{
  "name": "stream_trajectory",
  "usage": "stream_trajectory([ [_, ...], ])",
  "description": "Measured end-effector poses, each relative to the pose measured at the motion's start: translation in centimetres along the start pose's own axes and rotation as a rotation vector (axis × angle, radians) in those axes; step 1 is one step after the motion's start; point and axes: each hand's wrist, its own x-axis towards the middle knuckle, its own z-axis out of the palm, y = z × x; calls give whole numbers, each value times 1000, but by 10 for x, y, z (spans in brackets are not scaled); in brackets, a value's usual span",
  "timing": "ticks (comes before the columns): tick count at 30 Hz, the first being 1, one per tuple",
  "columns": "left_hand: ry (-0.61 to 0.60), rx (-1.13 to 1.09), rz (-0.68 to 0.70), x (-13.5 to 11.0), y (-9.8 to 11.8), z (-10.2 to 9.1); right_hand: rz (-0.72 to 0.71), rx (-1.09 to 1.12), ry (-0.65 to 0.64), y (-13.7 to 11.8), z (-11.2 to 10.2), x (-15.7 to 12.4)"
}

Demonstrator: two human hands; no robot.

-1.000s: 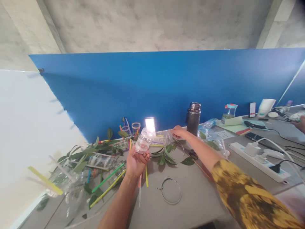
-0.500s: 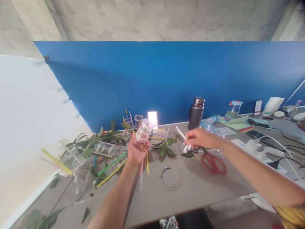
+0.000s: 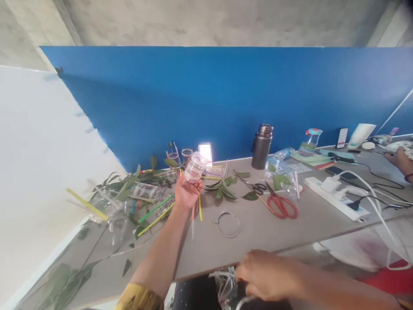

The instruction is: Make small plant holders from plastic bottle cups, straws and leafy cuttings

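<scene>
My left hand is closed around a cut clear plastic bottle piece, held tilted above the table. Past the table's front edge, my right hand hangs low beside a tangle of white strips. Its fingers bend downward and are blurred and partly hidden, so I cannot tell whether anything is in them. On the table between the hands lies a thin pale ring. Red-handled scissors rest to the right, with black-handled scissors beside them. A leafy sprig lies right of the bottle piece.
Clear bottles, leaves and coloured strips crowd the left side. A dark thermos stands near the blue partition. A power strip with cables lies at right, and another person's hand is at the far right.
My right hand has moved from above the scissors, where it held a white strip, down past the front table edge. My left hand still holds the bottle piece. The view has shifted slightly.
</scene>
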Motion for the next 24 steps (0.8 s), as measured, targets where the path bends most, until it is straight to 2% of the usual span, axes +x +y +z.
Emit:
stream_trajectory([
  [4,10,-9,-1,1,0,-3,-129,-216,23,-3,-38,5],
  [6,19,-20,-2,3,0,-4,-117,-234,85,0,-55,12],
  [8,20,-23,0,4,-2,-5,-10,-92,210,8,-70,24],
  [11,3,9,-15,3,-7,-4,63,337,405,27,-91,47],
  [13,-21,29,-39,1,-11,-2,24,609,548,41,-105,66],
  [16,-89,36,-82,-1,-18,1,-45,795,720,58,-122,94],
  [20,-148,76,-105,-6,-24,2,-146,904,774,66,-130,123],
  [24,-200,73,-60,-9,-31,-1,-156,994,819,74,-124,139],
])
